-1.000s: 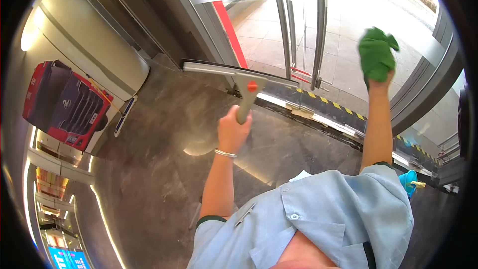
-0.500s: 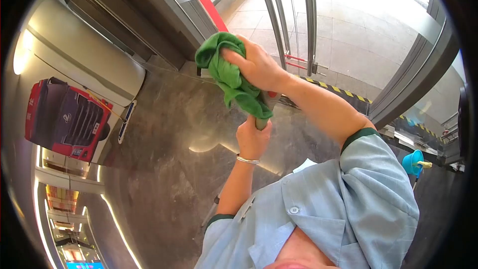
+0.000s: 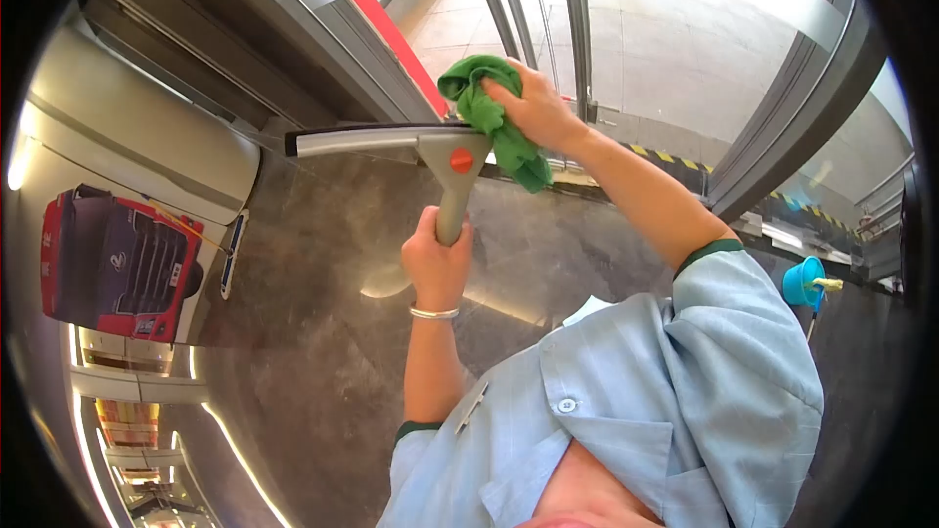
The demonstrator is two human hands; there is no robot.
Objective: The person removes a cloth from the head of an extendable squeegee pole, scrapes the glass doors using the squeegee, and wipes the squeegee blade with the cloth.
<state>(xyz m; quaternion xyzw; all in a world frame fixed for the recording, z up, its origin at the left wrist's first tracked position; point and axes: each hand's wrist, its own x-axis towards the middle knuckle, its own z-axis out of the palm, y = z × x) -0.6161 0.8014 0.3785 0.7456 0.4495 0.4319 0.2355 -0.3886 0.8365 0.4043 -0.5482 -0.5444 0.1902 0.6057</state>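
My left hand (image 3: 437,259) is closed round the grey handle of a squeegee (image 3: 453,176) with a red-orange round mark. The squeegee's long blade stretches to the left at about the height of the door's lower edge. My right hand (image 3: 538,108) grips a crumpled green cloth (image 3: 509,142), which lies over the right end of the blade and hangs down beside the squeegee's head. Behind both hands are the glass door panels and their dark frames (image 3: 577,29).
A blue bucket (image 3: 802,282) with a yellowish item stands at the right. A long-handled mop (image 3: 233,254) leans at the left, beside a red truck picture (image 3: 122,264). Yellow-black tape (image 3: 665,158) marks the threshold. A curved door frame (image 3: 797,103) rises at the right.
The right hand with the green cloth came from the far right to the squeegee, then moved up and right along its blade. The squeegee's head, covered by the cloth before, shows again.
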